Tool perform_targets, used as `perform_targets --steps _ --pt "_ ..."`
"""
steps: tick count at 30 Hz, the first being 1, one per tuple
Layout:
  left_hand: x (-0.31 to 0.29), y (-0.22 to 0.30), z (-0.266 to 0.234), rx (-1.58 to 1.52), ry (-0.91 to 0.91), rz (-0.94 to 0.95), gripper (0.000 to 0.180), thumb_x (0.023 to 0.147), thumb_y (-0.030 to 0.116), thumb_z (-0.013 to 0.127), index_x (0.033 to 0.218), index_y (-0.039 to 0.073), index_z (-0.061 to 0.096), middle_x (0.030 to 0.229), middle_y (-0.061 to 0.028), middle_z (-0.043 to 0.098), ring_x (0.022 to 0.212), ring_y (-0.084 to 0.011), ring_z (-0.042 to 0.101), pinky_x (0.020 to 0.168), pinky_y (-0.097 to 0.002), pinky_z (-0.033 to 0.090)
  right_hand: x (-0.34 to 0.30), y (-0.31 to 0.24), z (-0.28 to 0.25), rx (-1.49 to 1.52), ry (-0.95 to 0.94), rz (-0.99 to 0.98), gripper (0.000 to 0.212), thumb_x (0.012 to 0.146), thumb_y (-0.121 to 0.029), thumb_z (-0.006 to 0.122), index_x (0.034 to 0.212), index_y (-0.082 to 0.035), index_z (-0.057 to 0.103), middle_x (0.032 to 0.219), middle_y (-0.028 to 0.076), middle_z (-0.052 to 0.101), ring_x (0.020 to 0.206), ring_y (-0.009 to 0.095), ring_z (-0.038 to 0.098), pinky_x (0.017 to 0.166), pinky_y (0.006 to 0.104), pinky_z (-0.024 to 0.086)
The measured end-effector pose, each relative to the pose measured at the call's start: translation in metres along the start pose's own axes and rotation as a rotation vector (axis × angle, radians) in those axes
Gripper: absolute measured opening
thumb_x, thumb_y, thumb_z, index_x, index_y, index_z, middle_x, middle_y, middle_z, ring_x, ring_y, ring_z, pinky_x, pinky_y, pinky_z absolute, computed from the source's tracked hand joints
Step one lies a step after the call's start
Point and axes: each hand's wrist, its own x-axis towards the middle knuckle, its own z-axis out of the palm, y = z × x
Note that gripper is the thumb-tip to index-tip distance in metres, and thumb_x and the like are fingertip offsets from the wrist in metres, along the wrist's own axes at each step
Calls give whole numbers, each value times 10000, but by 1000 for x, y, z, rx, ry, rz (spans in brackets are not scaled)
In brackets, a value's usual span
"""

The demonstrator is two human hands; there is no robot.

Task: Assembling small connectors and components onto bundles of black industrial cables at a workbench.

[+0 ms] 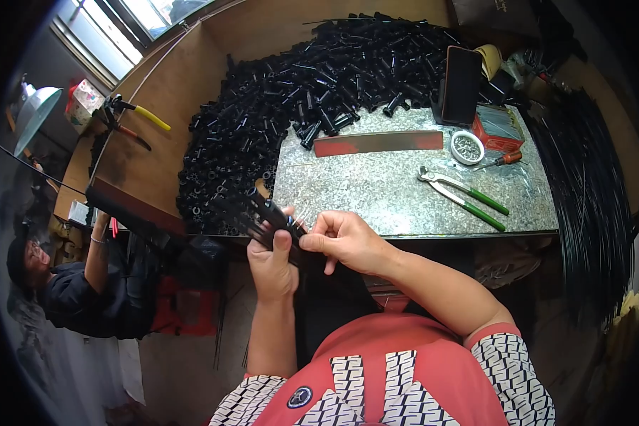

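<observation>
My left hand point(271, 268) is closed round a bundle of thin black strips point(245, 216), held upright just off the near left corner of the stone-topped table. A short black tubular piece point(268, 210) shows among them, and how they join is hidden by my fingers. My right hand point(348, 240) meets the bundle from the right, thumb and forefinger pinched at its side. What exactly sits in that pinch cannot be made out. Beyond both hands, a large heap of black tubular parts point(298, 85) spreads over the back and left.
On the speckled tabletop point(362, 192) lie a red-edged flat bar point(380, 143), green-handled pincers point(463, 199), a white bowl of small metal bits point(467, 148) and a screwdriver point(504, 160). A phone point(460, 85) stands behind. Long black rods point(582, 192) hang right. Another person point(96, 284) sits left.
</observation>
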Motion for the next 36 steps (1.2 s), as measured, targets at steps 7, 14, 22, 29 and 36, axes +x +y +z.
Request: perform_targets --steps 7,14,22,29,36 --pt "-12 -15 28 477 268 371 588 861 24 646 1352 -21 325 1025 -56 481 883 -106 490 836 -255 423 12 13 25 -370 292 -396 289 819 -199 714 761 12 525 684 127 568 569 190 579 500 333 441" --pt "-4 16 0 518 144 135 356 881 -7 590 1187 3 409 955 -29 480 854 -87 477 782 -240 422 13 15 38 -329 278 -490 205 833 -87 645 722 18 508 680 136 507 607 289 516 570 374 424" --pt "-5 25 -3 559 54 80 246 882 42 641 1036 32 450 898 -4 474 791 -68 464 712 -223 416 9 7 25 -436 228 -398 224 836 -146 679 752 19 552 710 109 579 623 195 561 562 334 443" --pt "-7 22 -3 571 68 122 254 854 40 681 992 39 467 861 -7 512 760 -64 482 678 -220 418 18 18 12 -96 55 -117 213 850 -180 706 792 -26 571 743 5 596 664 50 516 580 230 426" --pt "-13 24 -2 472 39 114 256 840 -44 657 994 58 478 875 -13 529 808 -77 515 745 -231 434 19 20 10 -14 -38 -123 202 847 -157 712 796 -40 556 744 -10 586 672 35 506 565 202 402"
